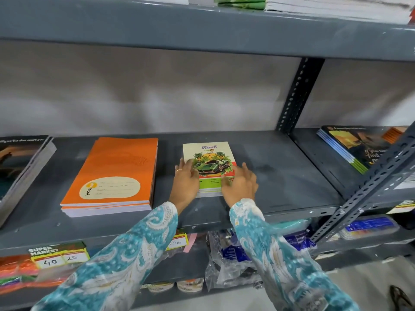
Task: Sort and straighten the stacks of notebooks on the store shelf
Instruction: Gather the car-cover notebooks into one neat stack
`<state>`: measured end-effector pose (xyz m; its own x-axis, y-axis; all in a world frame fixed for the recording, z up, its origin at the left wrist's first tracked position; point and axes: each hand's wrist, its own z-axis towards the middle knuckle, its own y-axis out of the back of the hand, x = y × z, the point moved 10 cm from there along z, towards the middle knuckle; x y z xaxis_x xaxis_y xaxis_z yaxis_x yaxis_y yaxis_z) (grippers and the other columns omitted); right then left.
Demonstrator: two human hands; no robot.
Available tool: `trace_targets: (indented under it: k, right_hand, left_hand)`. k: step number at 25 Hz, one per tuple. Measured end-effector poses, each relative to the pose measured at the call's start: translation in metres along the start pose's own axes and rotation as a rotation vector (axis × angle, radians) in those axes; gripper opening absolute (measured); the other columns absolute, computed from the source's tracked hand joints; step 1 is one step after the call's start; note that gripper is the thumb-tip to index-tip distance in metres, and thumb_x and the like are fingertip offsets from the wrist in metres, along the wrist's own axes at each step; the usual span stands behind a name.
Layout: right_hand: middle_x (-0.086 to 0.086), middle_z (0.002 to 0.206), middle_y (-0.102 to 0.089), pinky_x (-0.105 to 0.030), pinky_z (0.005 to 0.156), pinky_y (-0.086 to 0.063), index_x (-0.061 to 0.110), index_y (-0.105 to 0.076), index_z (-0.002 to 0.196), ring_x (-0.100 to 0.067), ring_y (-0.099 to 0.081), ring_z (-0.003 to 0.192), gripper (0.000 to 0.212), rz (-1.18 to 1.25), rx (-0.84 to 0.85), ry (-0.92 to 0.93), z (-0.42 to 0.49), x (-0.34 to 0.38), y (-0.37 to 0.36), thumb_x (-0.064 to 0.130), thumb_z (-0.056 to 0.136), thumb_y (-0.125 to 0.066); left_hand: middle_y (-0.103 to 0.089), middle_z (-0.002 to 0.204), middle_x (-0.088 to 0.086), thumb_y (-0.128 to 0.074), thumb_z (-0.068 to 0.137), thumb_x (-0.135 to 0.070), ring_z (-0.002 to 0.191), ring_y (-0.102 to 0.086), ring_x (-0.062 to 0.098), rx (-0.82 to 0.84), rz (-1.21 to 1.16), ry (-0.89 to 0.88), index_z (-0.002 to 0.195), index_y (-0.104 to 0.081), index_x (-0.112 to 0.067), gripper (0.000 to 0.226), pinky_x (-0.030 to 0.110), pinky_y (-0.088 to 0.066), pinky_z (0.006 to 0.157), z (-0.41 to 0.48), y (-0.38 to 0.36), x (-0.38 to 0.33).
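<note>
Nearest me, the left hand (185, 180) lies with straight fingers along the left edge of the small stack of cream-covered notebooks with a green car picture (210, 158). The right hand (239, 187), blurred, spreads over its right near corner. I judge they bracket it to square the edges. The stack sits mid grey metal shelf (280, 176), right of the orange paper notebook stack (112, 173).

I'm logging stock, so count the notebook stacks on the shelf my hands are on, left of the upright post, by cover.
dark-cover stack: 1
orange stack: 1
car-picture stack: 1
Total: 3
</note>
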<state>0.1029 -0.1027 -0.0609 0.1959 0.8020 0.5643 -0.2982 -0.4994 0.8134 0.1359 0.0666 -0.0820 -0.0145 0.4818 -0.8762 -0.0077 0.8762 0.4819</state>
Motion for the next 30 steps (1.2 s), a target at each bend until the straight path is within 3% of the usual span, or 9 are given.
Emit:
trace_targets:
  k: [1,3,5,8,11,14,18,27,30]
  right_hand:
    - [-0.017,0.142,-0.049,-0.047,0.105,-0.038,0.007,-0.057,0.126,-0.035,-0.045,0.13,0.045,-0.115,-0.039,0.188,-0.008,0.014,-0.002,0.032,0.09,-0.051]
    - [-0.018,0.129,-0.062,-0.048,0.102,-0.044,0.002,-0.067,0.113,-0.033,-0.059,0.12,0.056,-0.266,-0.07,0.469,-0.026,0.024,-0.015,0.045,0.086,-0.042]
    - [-0.013,0.123,-0.067,-0.048,0.102,-0.045,0.004,-0.069,0.112,-0.028,-0.063,0.116,0.062,-0.378,-0.038,0.577,-0.032,0.02,-0.023,0.05,0.089,-0.035]
    - [-0.012,0.114,-0.072,-0.051,0.093,-0.05,0.003,-0.071,0.108,-0.028,-0.068,0.109,0.048,-0.372,-0.014,0.639,-0.03,0.021,-0.022,0.032,0.088,-0.038]
    - [-0.018,0.124,-0.066,-0.054,0.097,-0.048,0.001,-0.069,0.112,-0.035,-0.061,0.118,0.042,-0.188,0.025,0.537,-0.023,0.013,-0.019,0.025,0.087,-0.044]
    - [-0.013,0.152,-0.036,-0.039,0.109,-0.037,0.012,-0.044,0.141,-0.03,-0.043,0.136,0.056,0.047,0.08,0.236,-0.013,-0.021,-0.014,0.037,0.092,-0.055]
    - [-0.002,0.128,-0.065,-0.029,0.097,-0.047,0.021,-0.048,0.135,-0.026,-0.064,0.111,0.056,0.177,0.12,0.128,-0.008,-0.031,-0.009,0.039,0.086,-0.065]
    - [-0.003,0.129,-0.064,-0.028,0.1,-0.045,0.017,-0.048,0.137,-0.026,-0.061,0.115,0.058,0.209,0.094,0.11,-0.008,-0.034,-0.011,0.037,0.085,-0.066]
    - [-0.006,0.134,-0.06,-0.03,0.104,-0.042,0.014,-0.046,0.138,-0.026,-0.058,0.121,0.06,0.194,0.114,0.139,-0.009,-0.036,-0.016,0.038,0.086,-0.064]
  left_hand:
    - [-0.025,0.156,0.012,-0.03,0.1,-0.018,0.147,-0.013,0.032,0.006,0.204,-0.164,0.141,-0.036,-0.01,0.043,0.04,-0.011,0.121,-0.006,-0.002,-0.012]
    - [-0.025,0.156,0.014,-0.019,0.098,-0.03,0.147,-0.011,0.032,0.06,0.511,-0.447,0.142,-0.035,-0.007,0.052,0.044,-0.01,0.122,-0.021,-0.014,-0.028]
    - [-0.029,0.154,0.015,-0.01,0.092,-0.041,0.145,-0.018,0.032,0.162,0.768,-0.604,0.142,-0.033,-0.005,0.066,0.044,-0.014,0.12,-0.03,-0.026,-0.028]
    - [-0.023,0.156,0.015,-0.02,0.098,-0.037,0.146,-0.017,0.03,0.263,0.942,-0.648,0.145,-0.025,-0.004,0.058,0.041,-0.012,0.12,-0.03,-0.033,-0.018]
    - [-0.023,0.156,0.015,-0.019,0.096,-0.039,0.146,-0.015,0.032,0.196,0.911,-0.635,0.145,-0.025,-0.005,0.06,0.046,-0.015,0.121,-0.032,-0.029,-0.02]
    - [-0.008,0.159,0.018,-0.041,0.094,-0.041,0.147,-0.007,0.034,0.088,0.649,-0.345,0.148,-0.013,-0.004,0.07,0.043,-0.012,0.121,-0.028,-0.012,-0.003]
    - [-0.045,0.144,0.01,-0.058,0.088,-0.033,0.131,-0.045,0.027,0.094,0.268,-0.194,0.142,-0.021,-0.013,0.069,0.038,-0.038,0.107,-0.029,-0.006,0.009]
    - [-0.053,0.136,0.006,-0.059,0.088,-0.03,0.12,-0.056,0.024,0.091,0.267,-0.203,0.137,-0.027,-0.017,0.059,0.038,-0.046,0.099,-0.028,-0.004,0.009]
    - [-0.035,0.152,0.013,-0.055,0.089,-0.038,0.137,-0.039,0.03,0.129,0.356,-0.165,0.145,-0.018,-0.013,0.071,0.043,-0.036,0.11,-0.026,-0.009,0.02]
